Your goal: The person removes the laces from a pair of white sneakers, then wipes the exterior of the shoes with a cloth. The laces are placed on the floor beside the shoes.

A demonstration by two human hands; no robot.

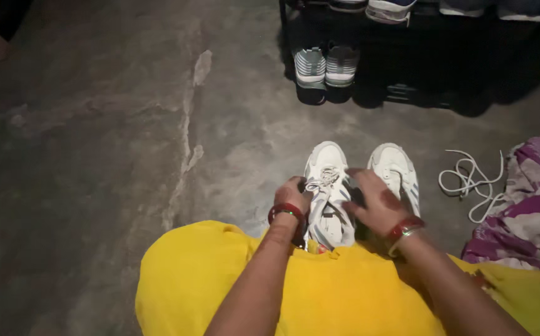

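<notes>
Home entryway: bare concrete floor (96, 155), stocked shoe rack (419, 62).

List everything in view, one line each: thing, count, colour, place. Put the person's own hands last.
white sneakers: two, white with pale blue marks, on the floor just ahead of the person, side by side
loose shoelace: one, white, lying coiled on the floor right of the sneakers
cloth: one, purple and white patterned, bunched at the right edge
shoe rack: one, dark, at the top right
striped shoes: two, grey and white, on the rack's low shelf
floor: grey, cracked concrete
yellow garment: one, over the person's lap
bangles: red, on both wrists
left hand: at the left sneaker's laces
right hand: between the two sneakers
</notes>
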